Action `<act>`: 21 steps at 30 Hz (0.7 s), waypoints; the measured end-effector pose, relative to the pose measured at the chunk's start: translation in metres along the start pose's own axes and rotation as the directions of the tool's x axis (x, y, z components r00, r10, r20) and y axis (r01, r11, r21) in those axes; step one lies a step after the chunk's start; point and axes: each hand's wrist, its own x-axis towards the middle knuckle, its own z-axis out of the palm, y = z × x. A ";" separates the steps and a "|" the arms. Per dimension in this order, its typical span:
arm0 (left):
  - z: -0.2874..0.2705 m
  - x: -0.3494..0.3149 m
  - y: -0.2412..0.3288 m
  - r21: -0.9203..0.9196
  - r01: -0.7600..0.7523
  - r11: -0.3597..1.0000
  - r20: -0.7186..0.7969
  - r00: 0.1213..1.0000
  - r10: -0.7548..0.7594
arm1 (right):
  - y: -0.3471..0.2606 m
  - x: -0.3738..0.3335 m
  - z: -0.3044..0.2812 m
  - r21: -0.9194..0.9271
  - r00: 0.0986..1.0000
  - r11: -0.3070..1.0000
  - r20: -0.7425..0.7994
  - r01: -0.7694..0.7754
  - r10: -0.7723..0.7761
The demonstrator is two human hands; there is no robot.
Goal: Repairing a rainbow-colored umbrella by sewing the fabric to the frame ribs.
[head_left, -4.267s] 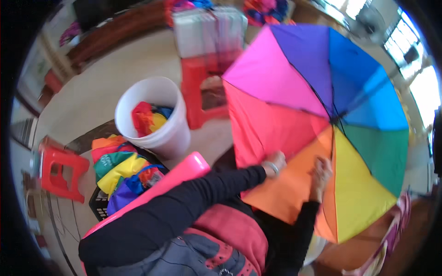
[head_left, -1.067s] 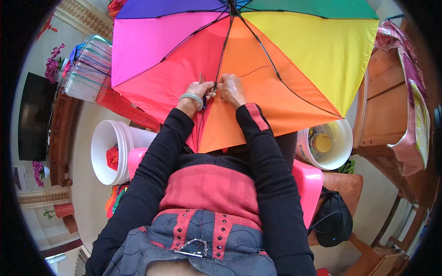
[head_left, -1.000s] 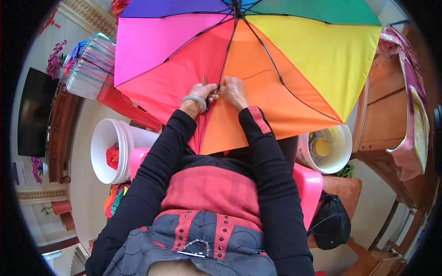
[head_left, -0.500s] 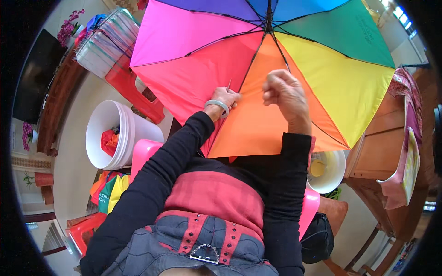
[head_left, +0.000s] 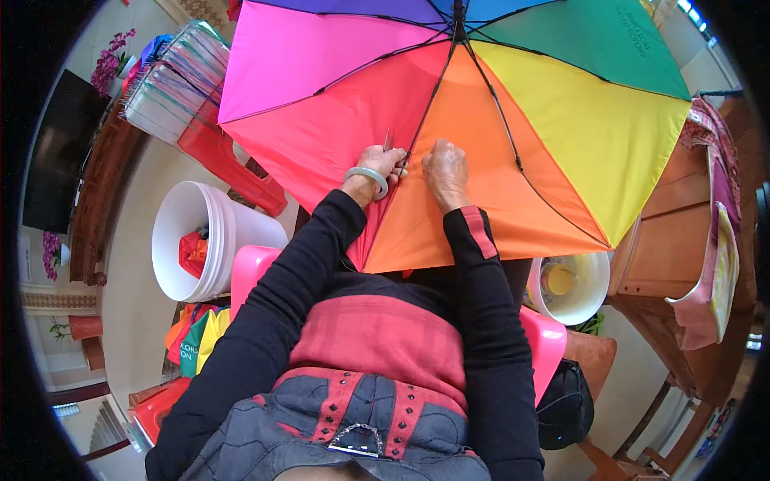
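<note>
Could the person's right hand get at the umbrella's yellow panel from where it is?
Probably yes: the right hand is at the neighbouring orange panel, the yellow panel looks uncovered, and only a thin black rib seems to lie between.

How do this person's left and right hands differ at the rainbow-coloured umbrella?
The bare left hand holds a slim, pointed metal blade, while anything in the bare right hand is hidden. A pale round bangle circles the left hand's wrist; none shows on the right hand's. The left hand is mostly over the red fabric panel, the right hand over the orange fabric panel. Both have black sleeves.
</note>
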 end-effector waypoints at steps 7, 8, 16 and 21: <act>-0.002 0.002 -0.001 -0.061 0.006 0.998 0.007 1.000 -0.006 | -0.008 -0.007 0.007 -0.099 0.999 0.995 -0.054 -0.013 0.007; -0.002 0.001 -0.001 -0.060 0.006 0.998 0.004 1.000 -0.006 | -0.008 -0.008 0.007 -0.106 0.998 0.994 -0.056 -0.027 0.021; 0.001 -0.001 -0.007 -0.104 -0.005 0.995 0.029 1.000 0.008 | -0.008 -0.017 0.006 -0.212 0.997 0.976 0.073 0.051 -0.036; -0.029 0.041 -0.017 -0.142 -0.027 0.989 0.291 0.954 0.068 | 0.015 -0.015 0.050 -0.102 0.862 0.889 -0.216 0.447 -0.458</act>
